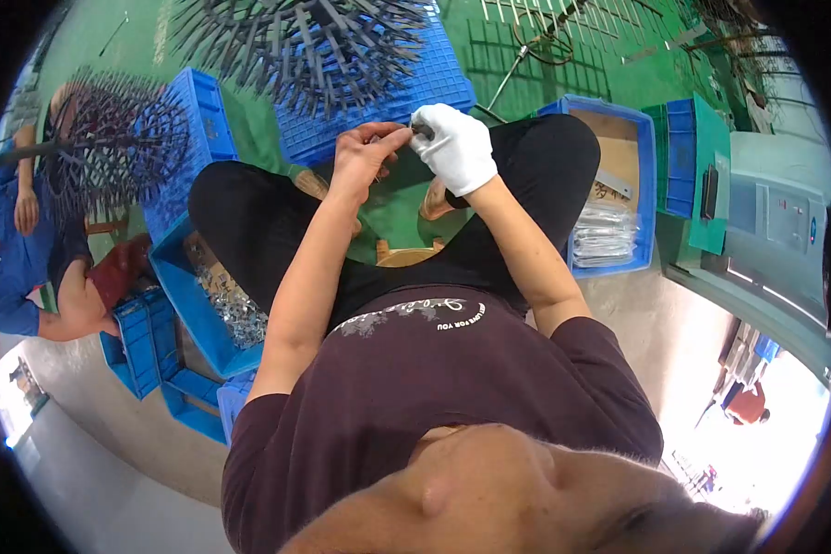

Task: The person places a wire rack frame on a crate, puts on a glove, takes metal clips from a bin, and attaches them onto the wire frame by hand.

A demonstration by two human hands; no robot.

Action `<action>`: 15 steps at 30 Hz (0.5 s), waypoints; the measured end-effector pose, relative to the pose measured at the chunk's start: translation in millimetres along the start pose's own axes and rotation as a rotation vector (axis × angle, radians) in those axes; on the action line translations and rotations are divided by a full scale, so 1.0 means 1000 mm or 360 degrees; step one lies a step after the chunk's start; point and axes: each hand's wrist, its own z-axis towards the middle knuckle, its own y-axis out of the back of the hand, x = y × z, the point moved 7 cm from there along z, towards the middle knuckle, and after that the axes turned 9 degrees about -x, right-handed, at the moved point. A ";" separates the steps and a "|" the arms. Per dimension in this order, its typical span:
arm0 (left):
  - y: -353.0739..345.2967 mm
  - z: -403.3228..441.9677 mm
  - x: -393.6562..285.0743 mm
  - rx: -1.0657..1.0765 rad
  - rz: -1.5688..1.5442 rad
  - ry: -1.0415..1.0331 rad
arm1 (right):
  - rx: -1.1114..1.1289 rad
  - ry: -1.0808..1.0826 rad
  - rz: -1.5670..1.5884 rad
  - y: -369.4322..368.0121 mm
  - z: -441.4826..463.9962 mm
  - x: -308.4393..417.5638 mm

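We have the green floor (526,88) ahead of us, with a rack of dark prongs (319,46) over a blue crate (295,138). To our right, a blue bin (651,175) holds silvery packets (605,235); to our left, another bin (180,277) holds metal parts (235,314). Above our lap, our gloved right hand (456,150) clamps its fingers on a small dark piece (423,131); our bare left hand (360,159) has thumb and forefinger together at its edge.
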 end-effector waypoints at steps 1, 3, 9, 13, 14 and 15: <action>-0.005 0.005 0.004 0.0007 0.0049 -0.0064 | -0.0020 0.0025 -0.0062 0.000 -0.004 -0.003; -0.018 0.017 0.016 0.0101 -0.0100 0.0075 | 0.0036 0.0024 -0.0095 0.000 -0.005 -0.012; -0.032 0.041 0.034 0.0124 -0.0008 0.0017 | 0.0313 -0.0223 -0.0082 -0.010 -0.010 -0.040; -0.038 0.059 0.046 0.0094 -0.0032 0.0084 | 0.0269 -0.0386 -0.0010 -0.003 0.000 -0.075; -0.043 0.063 0.046 0.0110 0.0029 0.0067 | 0.0333 -0.0295 -0.0165 -0.002 0.009 -0.078; -0.048 0.067 0.047 0.0130 0.0092 0.0052 | 0.0384 -0.0243 -0.0154 -0.013 0.013 -0.089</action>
